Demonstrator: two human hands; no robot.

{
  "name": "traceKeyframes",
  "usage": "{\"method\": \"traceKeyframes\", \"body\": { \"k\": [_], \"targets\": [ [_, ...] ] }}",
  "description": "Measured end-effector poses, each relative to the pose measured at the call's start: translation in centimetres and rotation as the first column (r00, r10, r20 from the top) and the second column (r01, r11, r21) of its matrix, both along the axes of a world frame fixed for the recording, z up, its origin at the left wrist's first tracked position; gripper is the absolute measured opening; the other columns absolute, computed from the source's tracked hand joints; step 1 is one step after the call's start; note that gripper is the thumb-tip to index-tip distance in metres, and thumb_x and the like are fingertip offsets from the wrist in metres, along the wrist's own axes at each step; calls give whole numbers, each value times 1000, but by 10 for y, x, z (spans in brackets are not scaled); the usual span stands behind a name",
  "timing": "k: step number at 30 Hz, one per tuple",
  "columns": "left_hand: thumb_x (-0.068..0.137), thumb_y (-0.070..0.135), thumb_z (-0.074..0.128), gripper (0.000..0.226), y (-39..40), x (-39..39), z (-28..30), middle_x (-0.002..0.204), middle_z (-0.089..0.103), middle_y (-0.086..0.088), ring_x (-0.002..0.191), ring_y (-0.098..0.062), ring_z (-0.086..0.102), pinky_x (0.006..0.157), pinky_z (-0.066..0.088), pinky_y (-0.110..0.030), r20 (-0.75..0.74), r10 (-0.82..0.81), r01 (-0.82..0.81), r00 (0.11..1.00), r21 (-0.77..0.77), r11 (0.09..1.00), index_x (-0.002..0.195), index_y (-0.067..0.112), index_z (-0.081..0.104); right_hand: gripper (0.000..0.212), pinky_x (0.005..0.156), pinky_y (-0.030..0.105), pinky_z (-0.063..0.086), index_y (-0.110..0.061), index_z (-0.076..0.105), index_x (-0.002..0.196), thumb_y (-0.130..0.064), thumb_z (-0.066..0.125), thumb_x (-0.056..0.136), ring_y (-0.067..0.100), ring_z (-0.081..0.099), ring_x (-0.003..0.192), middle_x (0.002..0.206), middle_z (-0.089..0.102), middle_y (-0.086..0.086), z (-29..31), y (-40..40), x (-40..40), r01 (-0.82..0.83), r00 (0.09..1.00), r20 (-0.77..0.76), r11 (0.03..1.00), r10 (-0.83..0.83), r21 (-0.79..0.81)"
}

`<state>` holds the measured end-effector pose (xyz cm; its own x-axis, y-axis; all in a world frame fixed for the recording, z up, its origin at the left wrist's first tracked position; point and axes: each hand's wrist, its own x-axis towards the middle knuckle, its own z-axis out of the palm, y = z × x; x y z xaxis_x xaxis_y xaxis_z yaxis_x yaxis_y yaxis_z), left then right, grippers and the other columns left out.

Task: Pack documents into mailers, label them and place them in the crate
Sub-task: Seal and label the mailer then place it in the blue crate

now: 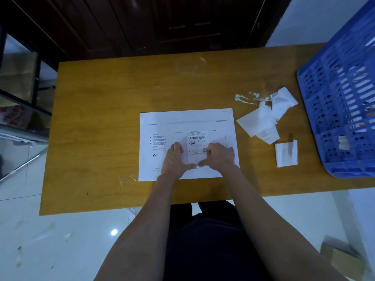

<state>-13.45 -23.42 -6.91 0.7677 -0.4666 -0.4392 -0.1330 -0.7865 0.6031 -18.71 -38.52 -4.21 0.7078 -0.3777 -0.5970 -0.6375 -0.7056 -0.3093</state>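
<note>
A white mailer (162, 122) lies flat in the middle of the wooden table (101, 118), its sealed flap at the far edge. A shipping label (196, 139) with a barcode sits inside the printed frame on the mailer. My left hand (174, 159) rests on the label's left side with fingers flat. My right hand (218, 156) presses on its right side. Both thumbs nearly meet at the label's near edge. The blue slotted crate (341, 102) stands at the table's right end, with paper showing through its slots.
Several peeled white backing sheets (263, 116) and one folded piece (286, 154) lie between the mailer and the crate. Torn tape scraps (243, 98) stick to the table. A dark wooden cabinet stands behind. A shelf with papers is at the left.
</note>
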Motion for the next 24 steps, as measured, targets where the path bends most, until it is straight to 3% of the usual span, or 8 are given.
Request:
{"method": "traceKeyframes", "body": {
  "k": [4,6,8,10,13,17,22,24],
  "targets": [
    [67,21,84,62,3,0,0,103,41,0,96,-23,44,75,40,-31,-3,-21,21,1000,-61,998,101,15,33,45,78,28,33,-24,40,68,-26,85,63,13,50,71,79,52,-8,-5,-11,-12,23,996,86,984,-39,179],
    [69,22,83,73,4,0,2,112,44,-3,103,-24,45,83,45,-37,-5,-41,40,999,-66,997,124,21,34,47,74,25,31,-26,40,67,-14,85,63,6,45,65,75,47,-12,-6,-17,-19,17,988,144,960,-59,279],
    [75,29,78,100,4,-2,4,112,41,-5,99,-20,42,84,44,-35,29,-107,107,994,6,994,148,36,11,48,75,25,31,-27,42,67,-7,84,61,3,41,62,74,44,-12,-7,-20,-23,12,982,175,948,-71,319],
    [83,37,70,98,5,-7,5,109,37,-5,97,-17,39,86,45,-32,102,-204,194,974,105,975,148,43,-4,47,76,27,33,-27,44,68,-1,83,61,5,40,63,74,43,-11,-9,-22,-24,5,982,179,943,-68,334],
    [89,45,59,79,10,-9,3,109,36,-6,101,-19,41,88,46,-29,170,-270,239,948,186,953,149,43,8,44,71,26,35,-24,47,70,10,74,62,7,40,63,73,43,-8,-11,-24,-23,18,983,164,932,-83,362],
    [89,57,51,75,11,-4,-1,112,36,-5,105,-21,41,91,39,-32,182,-320,255,930,307,917,148,47,6,44,69,25,36,-25,48,69,8,76,62,10,42,65,74,45,-8,-13,-23,-23,21,983,166,942,-82,336],
    [88,52,57,76,12,1,1,112,33,-4,105,-21,38,93,38,-32,105,-298,262,949,267,928,147,50,9,42,74,26,36,-27,48,70,12,63,68,9,45,68,78,48,-9,-16,-25,-22,7,985,159,947,-61,320],
    [88,44,60,74,12,6,1,106,30,-1,106,-21,39,96,38,-33,40,-271,258,962,208,944,145,51,14,31,70,24,36,-20,52,76,3,72,69,10,46,68,75,47,-9,-15,-24,-21,39,986,142,942,-91,334]
  ]
}}
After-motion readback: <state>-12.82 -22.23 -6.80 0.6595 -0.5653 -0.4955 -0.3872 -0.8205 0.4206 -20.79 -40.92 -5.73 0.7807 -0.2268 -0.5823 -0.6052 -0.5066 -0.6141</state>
